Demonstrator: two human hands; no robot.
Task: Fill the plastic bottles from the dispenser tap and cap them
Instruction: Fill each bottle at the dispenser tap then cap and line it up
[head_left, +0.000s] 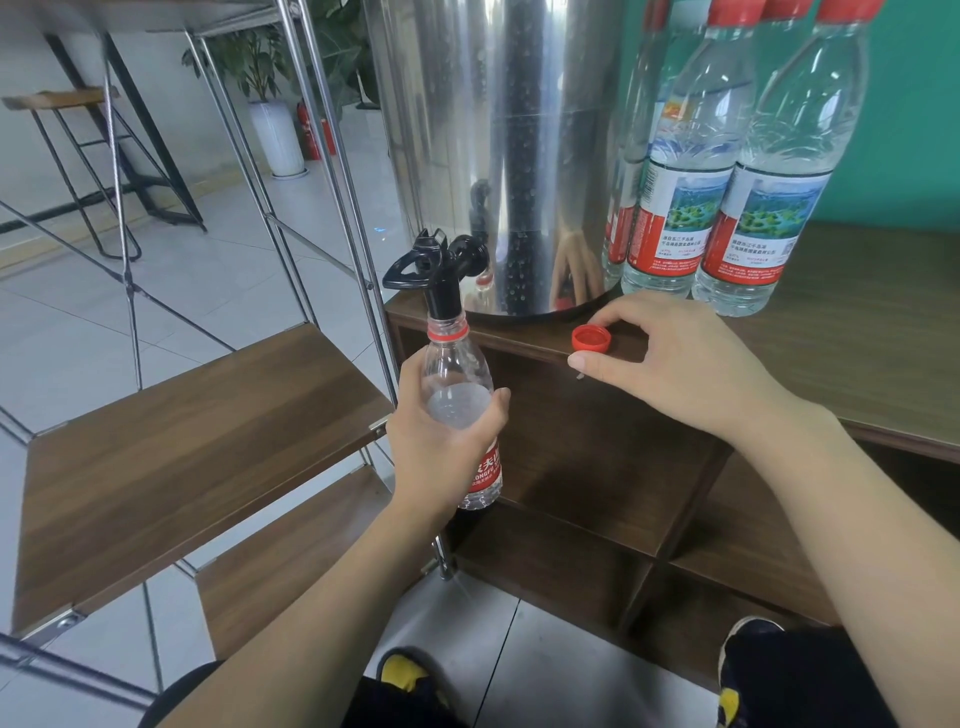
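Observation:
My left hand (441, 441) grips an uncapped clear plastic bottle (457, 374) with a red label, holding its mouth up against the black tap (441, 270) of the steel dispenser (509, 156). Water fills the bottle up to about its shoulder. A loose red cap (590, 339) lies open side up on the wooden cabinet top (857, 364). My right hand (670, 358) rests there, fingers curled around the cap, thumb just in front of it.
Several capped, filled bottles (753, 166) stand on the cabinet right of the dispenser. A metal-framed rack with wooden shelves (197, 447) stands to the left. Open cabinet cubbies (597, 467) lie below. My shoes (405, 675) are on the tiled floor.

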